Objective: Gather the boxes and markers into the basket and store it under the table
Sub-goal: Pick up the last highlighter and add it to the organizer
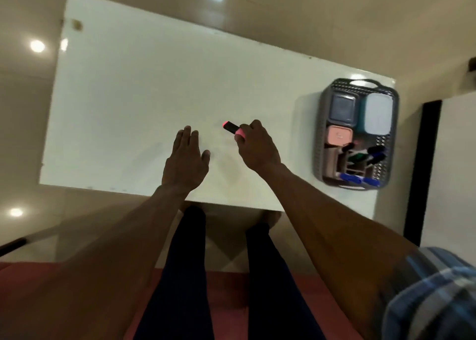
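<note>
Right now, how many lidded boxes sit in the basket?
3, all in the grey plastic basket: a dark grey square box far left, a pale blue rectangular box far right, a pink square box nearer. Markers may hide others.

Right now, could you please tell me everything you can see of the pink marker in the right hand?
The pink marker is short and stubby, with a black middle section and bright pink at both ends; it looks like plastic. The right hand pinches its near pink end with curled fingers, holding it tilted so the far end points up and to the left, over the white table. It sits left of the grey basket, apart from it. Whether it touches the table cannot be told.
</note>
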